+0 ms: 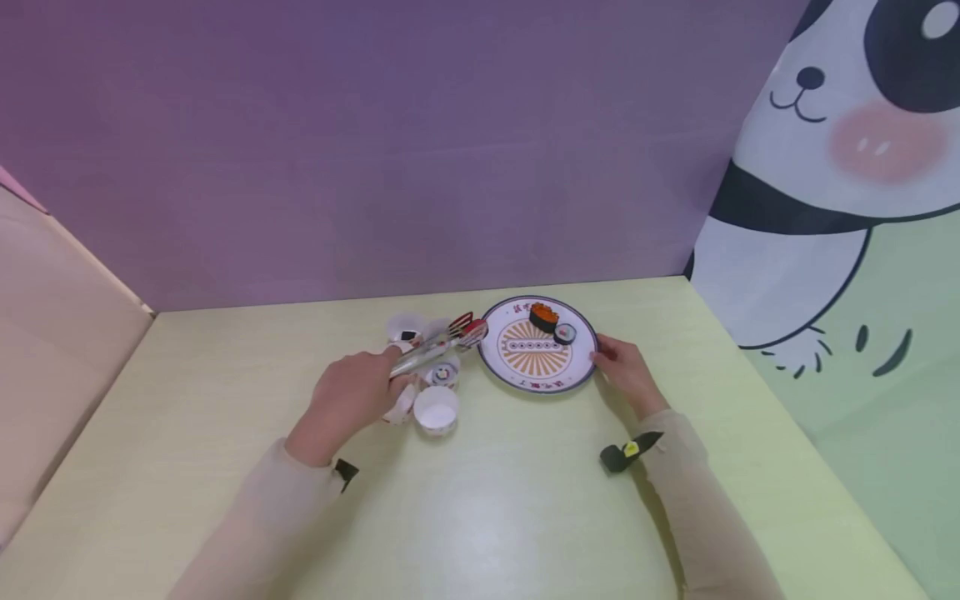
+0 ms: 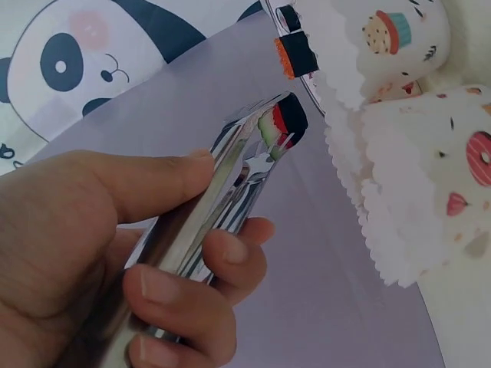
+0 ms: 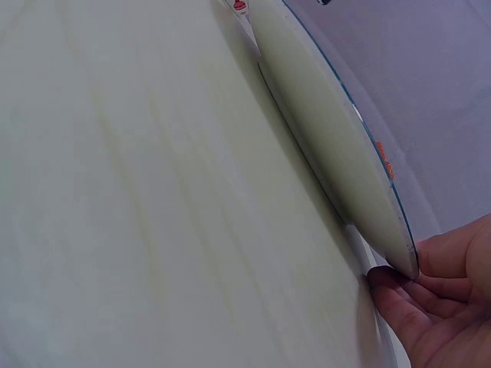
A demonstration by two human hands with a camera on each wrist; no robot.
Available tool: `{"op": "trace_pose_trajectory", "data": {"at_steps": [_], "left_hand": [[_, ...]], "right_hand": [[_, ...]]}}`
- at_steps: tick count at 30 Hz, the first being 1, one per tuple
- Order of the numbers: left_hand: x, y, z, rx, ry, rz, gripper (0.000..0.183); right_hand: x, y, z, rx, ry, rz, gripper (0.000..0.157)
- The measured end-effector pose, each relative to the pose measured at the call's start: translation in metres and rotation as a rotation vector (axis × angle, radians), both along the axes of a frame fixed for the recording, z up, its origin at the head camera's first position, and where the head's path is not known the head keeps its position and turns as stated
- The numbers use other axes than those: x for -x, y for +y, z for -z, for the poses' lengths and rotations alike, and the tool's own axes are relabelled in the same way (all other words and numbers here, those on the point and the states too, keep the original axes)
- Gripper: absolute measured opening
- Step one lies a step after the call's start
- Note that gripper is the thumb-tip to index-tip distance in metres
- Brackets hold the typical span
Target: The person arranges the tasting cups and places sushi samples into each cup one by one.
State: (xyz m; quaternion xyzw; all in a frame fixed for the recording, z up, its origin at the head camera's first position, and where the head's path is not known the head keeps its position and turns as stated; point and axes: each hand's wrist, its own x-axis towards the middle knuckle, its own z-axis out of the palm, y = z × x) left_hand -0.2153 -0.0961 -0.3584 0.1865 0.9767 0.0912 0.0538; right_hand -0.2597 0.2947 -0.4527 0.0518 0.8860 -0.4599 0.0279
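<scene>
My left hand (image 1: 352, 396) grips metal tongs (image 1: 420, 357), with the thumb on one side and fingers curled round the other. Between the tong tips is a small sushi piece (image 2: 288, 123) in black, red and green, held near the left rim of a round patterned plate (image 1: 577, 367). My right hand (image 1: 630, 375) pinches the plate's right rim between thumb and fingers. On the plate sit an orange-topped roe sushi (image 1: 543, 317) and a small round sushi roll (image 1: 565, 334), side by side.
White paper baking cups (image 1: 437, 410) with printed pictures cluster left of the plate, partly hidden by the left hand and tongs. One holds a round sushi roll (image 1: 442, 374). A purple wall (image 1: 420, 167) stands behind the table, and a panda-printed panel (image 1: 862, 292) to the right.
</scene>
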Motion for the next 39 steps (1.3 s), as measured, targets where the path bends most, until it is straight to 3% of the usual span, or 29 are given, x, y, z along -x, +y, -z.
{"op": "trace_pose_trajectory", "data": {"at_steps": [7, 19, 39], "left_hand": [[-0.011, -0.013, 0.0, -0.025, 0.029, -0.003, 0.032], [-0.02, -0.032, 0.002, -0.028, 0.067, -0.025, 0.025], [-0.039, -0.054, 0.001, 0.001, 0.085, -0.062, 0.029]], "right_hand": [[0.001, -0.001, -0.004, 0.0, 0.011, -0.009, 0.045], [-0.001, -0.004, -0.005, 0.0, -0.007, 0.002, 0.046], [-0.002, -0.002, -0.003, -0.013, 0.008, -0.001, 0.046]]}}
